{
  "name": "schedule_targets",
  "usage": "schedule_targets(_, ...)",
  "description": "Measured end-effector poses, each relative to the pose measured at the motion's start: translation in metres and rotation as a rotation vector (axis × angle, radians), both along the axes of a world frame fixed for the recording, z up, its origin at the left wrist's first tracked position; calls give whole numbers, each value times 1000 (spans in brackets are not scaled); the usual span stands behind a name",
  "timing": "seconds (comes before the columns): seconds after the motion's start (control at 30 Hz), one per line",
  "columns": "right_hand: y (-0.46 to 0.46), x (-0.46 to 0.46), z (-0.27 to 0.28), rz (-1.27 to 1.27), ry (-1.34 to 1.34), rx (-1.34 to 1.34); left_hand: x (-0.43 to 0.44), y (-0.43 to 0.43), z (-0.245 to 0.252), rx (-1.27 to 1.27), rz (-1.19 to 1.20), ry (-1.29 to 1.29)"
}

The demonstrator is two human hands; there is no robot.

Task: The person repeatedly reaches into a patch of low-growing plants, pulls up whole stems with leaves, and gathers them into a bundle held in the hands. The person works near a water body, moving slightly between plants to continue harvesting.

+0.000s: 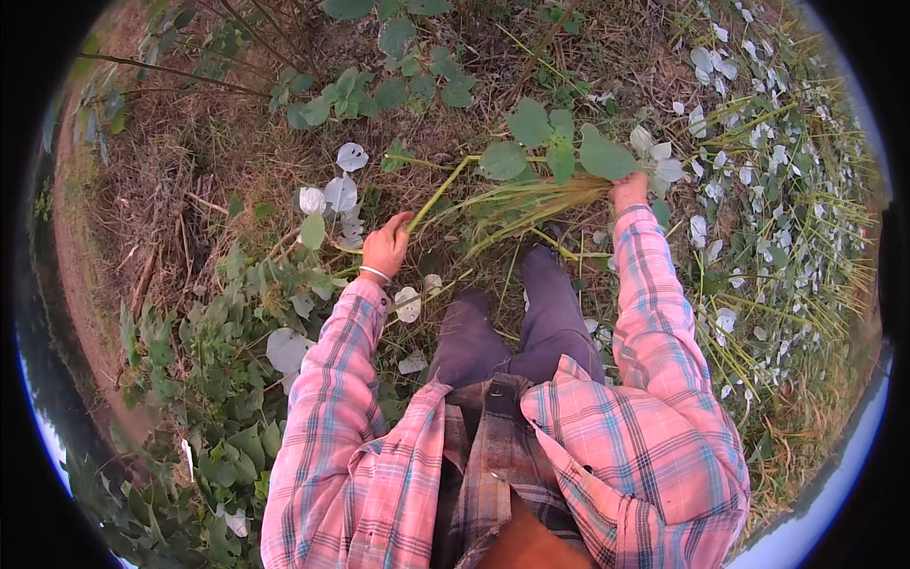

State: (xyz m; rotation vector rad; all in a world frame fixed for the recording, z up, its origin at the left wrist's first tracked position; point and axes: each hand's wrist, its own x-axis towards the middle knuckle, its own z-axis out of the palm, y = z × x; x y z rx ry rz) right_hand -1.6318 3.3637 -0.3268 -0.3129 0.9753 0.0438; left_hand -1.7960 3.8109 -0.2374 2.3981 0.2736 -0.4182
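Observation:
My left hand [386, 247], with a white bangle at its wrist, is closed around a green plant stalk [442, 190]. That stalk bends sharply above the hand and runs right among broad green leaves [603, 153]. My right hand [630, 190] grips a bundle of long yellow-green fibre strips [547, 203] at its right end, close to the leaves. The strips fan out leftward over my feet, their far ends loose. What else lies inside either fist is hidden by the fingers.
Many cut stalks with pale-backed leaves [771, 206] lie at the right. Leafy plants [234, 355] grow at the left, and branches [178, 75] reach in at the top left. Dry grass and stems [249, 163] cover the ground ahead. Pale leaves [341, 193] lie beyond my left hand.

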Motion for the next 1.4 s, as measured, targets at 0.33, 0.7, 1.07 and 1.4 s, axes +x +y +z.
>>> schedule_targets(0.33,110,-114,34,823,-6,464,23,-83,38,-542,-96,-241)
schedule_targets(0.7,271,-69,44,841,-478,-748,39,-63,17,-442,26,-250)
schedule_targets(1.07,270,-30,-19,1444,-392,-1776,-63,-39,5,-116,169,-80)
schedule_targets(1.4,104,-37,46,1796,-326,-912,-107,-44,-30,-154,152,-13)
